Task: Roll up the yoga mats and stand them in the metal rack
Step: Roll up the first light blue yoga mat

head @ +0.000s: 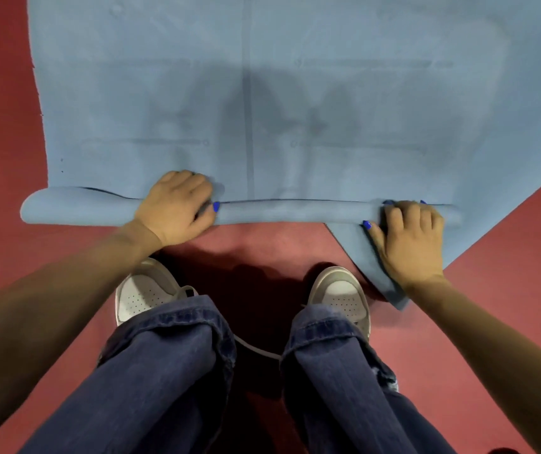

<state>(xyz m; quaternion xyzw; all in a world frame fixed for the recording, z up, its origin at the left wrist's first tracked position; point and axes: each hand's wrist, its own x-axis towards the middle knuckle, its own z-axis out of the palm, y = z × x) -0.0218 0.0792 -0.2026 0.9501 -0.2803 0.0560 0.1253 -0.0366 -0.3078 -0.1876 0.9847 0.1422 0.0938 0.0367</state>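
While both hands press it, the mat's rolled end lies flat.

Red floor, shoes and jeans

A red floor lay around; two grey-white sneakers and blue jeans stood near.

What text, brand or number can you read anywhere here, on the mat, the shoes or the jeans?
None can be read.
Blue yoga mat: only faint pressed lines and small round marks, no lettering.
Grey and white shoes: no logo or word visible.
Jeans: no tag or label in view.
Red floor: unmarked.
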